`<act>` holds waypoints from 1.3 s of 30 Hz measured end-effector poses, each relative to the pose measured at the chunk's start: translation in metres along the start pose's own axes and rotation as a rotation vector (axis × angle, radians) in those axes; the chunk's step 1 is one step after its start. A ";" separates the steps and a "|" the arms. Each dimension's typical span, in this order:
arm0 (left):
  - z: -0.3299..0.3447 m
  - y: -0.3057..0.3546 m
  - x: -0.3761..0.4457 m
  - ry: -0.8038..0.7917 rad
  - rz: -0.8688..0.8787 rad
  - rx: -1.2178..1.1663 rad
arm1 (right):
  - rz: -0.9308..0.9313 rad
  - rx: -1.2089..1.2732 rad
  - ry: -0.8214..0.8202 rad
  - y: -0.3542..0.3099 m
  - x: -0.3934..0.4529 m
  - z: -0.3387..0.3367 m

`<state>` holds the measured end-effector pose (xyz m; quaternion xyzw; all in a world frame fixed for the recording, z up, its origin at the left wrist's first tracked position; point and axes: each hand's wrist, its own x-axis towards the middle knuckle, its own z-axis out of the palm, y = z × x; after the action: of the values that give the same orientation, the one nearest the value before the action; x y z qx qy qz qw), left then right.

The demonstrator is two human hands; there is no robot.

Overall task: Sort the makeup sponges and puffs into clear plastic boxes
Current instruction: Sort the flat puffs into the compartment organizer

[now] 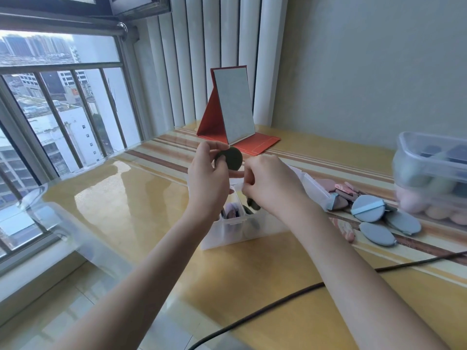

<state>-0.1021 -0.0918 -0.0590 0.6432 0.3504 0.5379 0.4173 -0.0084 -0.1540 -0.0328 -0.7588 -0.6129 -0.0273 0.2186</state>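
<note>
- We hold a dark round puff (pixel 230 158) in the left hand (pixel 207 176), thumb and fingers pinched on its near-left edge, above the open clear box (pixel 242 223) at mid table (pixel 131 213).
- Right hand (pixel 271 183) sits curled over the box's rim w/ something dark (pixel 253 203) poking out under the fingers, prob. another puff; the hand covers most of it, so we can't say for sure what it clamps.
- Box has at least 2 slots split by a divider: a pinkish piece in the left slot, dark pieces in the right.
- Loose pile on the right: grey-blue round and oval puffs (pixel 379 218), pink pieces (pixel 338 190) behind them, touching the box's open lid.
- Far right, a lidded clear tub (pixel 429 178) already holds egg-shaped sponges, pink and green.
- Handling, as we judge it: puff is light, thin, soft, bends easily. It won't break or slip much. An edge pinch works fine; flat thumb-and-finger on both faces is better for sliding it upright into a slot.
- Slots look narrow, so we'd feed it edge-first, not flat.
- Box is light plastic and may skid on the glossy top; 1 hand on the rim steadies it.
- Also here: a red folding mirror (pixel 233 107) behind, a dark cable (pixel 278 301) near us.
</note>
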 end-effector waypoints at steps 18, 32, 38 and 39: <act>0.000 0.004 -0.003 -0.079 -0.102 0.056 | 0.180 0.526 -0.031 0.024 0.013 -0.003; 0.004 0.001 0.001 -0.046 -0.197 0.230 | 0.003 0.287 0.011 0.014 0.007 -0.002; 0.004 -0.001 0.002 -0.069 -0.184 0.230 | -0.076 0.137 -0.034 0.004 0.008 -0.004; 0.004 -0.001 0.001 -0.070 -0.186 0.229 | -0.047 0.095 -0.088 0.006 0.007 -0.001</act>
<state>-0.0977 -0.0908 -0.0594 0.6696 0.4531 0.4306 0.4012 -0.0011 -0.1483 -0.0317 -0.7333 -0.6404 0.0302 0.2265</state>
